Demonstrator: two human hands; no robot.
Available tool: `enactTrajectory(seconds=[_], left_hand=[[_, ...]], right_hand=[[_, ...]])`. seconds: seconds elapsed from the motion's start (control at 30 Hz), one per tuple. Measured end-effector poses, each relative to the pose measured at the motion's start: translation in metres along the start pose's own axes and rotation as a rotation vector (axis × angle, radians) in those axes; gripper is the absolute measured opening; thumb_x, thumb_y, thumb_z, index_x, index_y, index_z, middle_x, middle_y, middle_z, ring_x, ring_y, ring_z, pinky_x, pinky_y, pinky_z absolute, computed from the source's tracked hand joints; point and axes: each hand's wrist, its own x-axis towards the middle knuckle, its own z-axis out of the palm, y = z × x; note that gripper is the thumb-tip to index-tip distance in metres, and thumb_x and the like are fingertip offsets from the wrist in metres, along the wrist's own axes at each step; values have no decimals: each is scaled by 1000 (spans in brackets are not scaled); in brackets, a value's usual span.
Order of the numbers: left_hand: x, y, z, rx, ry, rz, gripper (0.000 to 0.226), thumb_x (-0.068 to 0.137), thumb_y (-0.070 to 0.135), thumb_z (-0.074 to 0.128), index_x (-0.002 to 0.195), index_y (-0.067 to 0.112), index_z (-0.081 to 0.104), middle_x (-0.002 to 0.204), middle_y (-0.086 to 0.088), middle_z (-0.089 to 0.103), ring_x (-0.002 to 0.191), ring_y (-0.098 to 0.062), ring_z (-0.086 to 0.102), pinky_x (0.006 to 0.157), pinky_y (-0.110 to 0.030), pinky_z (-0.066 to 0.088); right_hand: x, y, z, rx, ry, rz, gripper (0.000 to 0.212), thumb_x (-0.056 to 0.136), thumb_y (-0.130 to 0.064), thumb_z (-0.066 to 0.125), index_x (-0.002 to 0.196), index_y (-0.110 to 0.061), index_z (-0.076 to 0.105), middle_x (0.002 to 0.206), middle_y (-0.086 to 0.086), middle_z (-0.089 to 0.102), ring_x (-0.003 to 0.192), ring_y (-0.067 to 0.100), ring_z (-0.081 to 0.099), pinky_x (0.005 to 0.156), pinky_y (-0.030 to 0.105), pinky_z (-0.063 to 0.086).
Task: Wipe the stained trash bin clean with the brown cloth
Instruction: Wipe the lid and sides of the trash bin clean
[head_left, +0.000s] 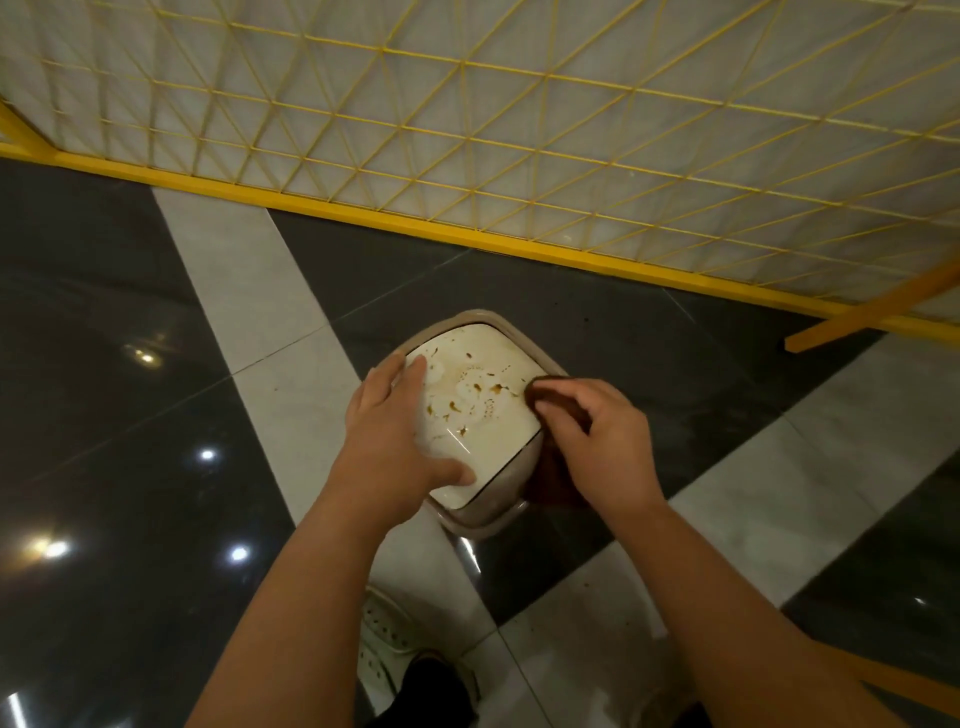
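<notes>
Trash bin (475, 410) stands on the tiled floor (156, 364), near the yellow mesh fence (519, 156). Lid shows brown stains. Left hand (400, 441), fingers spread flat, presses the lid's left edge, probably to steady it. Right hand (597, 441), fingers curled, holds the brown cloth (545, 397) at the lid's right edge, apparently ready to wipe.

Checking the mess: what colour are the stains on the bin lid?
Brown-orange stains on the white lid, head view.

Yellow wire fence (519, 130) runs 10 to 3 o'clock w/ white wall (78, 93) behind. Glossy dark floor (104, 364), white stripes. White perforated shoe (382, 639) at 6.
</notes>
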Motion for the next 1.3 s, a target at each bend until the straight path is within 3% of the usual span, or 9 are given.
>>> enactTrajectory(seconds=[0.17,0.4,0.53,0.63,0.8,0.93,1.17,1.23,1.3], left_hand=[[3,11,4,-13,-15,67,118,60,37,87,150,30,11,154,19,3,143,-17,4,113,-40,21],[8,11,7,-35,-65,69,120,59,36,87,150,31,9,153,23,-1,143,-14,0,114,-40,18],[8,12,9,-50,-68,90,119,60,34,87,150,31,9,152,25,-2,144,-15,1,114,-42,18],[9,12,9,-96,-65,82,121,58,30,89,150,30,9,152,27,-4,144,-14,2,113,-40,20],[10,10,9,-123,-48,47,125,55,28,90,150,28,8,152,26,-5,143,-14,6,110,-37,25],[11,10,8,-90,-43,69,125,57,30,89,150,27,7,153,21,-3,142,-15,7,110,-35,24],[10,12,8,-93,-60,63,121,60,27,88,149,29,7,153,21,-1,143,-17,9,109,-39,28],[10,12,8,-91,-63,57,121,60,26,88,149,29,6,153,20,-2,143,-17,10,109,-39,28],[11,12,7,-93,-69,51,122,59,27,89,149,30,6,153,21,-3,143,-17,9,110,-39,27]], right_hand=[[0,16,-7,38,128,278,21,91,-24,61,107,-36,65,104,-17,58,92,-5,53,85,10,39],[-27,0,-5,-83,47,-54,27,86,-36,55,112,-44,60,108,-32,52,107,-12,44,97,17,36],[2,15,-18,83,121,252,30,86,-28,67,113,-39,60,110,-17,58,103,3,53,94,24,43],[-1,18,-16,61,184,327,28,83,-33,70,108,-36,59,108,-15,57,93,-3,52,91,24,47],[-45,2,-1,-80,115,49,31,87,-44,54,118,-43,56,117,-25,49,111,-8,42,94,13,33],[-62,0,7,-153,-11,-300,29,92,-36,49,121,-36,56,118,-14,55,114,-3,43,98,9,31],[-6,40,-13,36,154,450,29,95,-28,53,123,-29,59,120,-8,55,101,6,51,96,26,42],[-13,34,-7,54,176,503,31,95,-29,52,126,-28,57,123,-7,53,97,2,47,94,24,40],[-35,16,2,33,207,355,30,94,-34,51,123,-37,56,119,-17,49,96,-5,48,95,20,40]])
